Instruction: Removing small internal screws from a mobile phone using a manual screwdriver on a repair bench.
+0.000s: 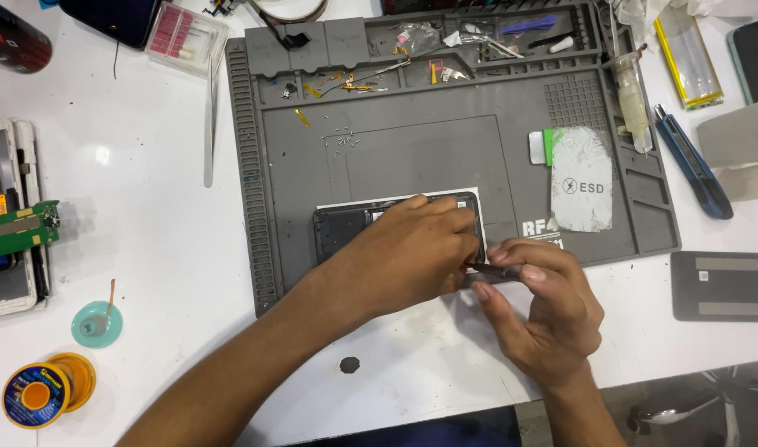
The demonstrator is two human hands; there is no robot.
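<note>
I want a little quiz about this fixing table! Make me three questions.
1. True or false: the left hand rests on the opened phone.
2. Which hand holds the thin dark tool?
A. left
B. right
C. neither
3. Fill in: the phone lies on a grey ____.

Key
1. True. The left hand presses flat on the phone.
2. B. The right hand pinches the tool, with its tip at the phone's right edge.
3. Mat. Small screws lie loose on it above the phone.
</note>
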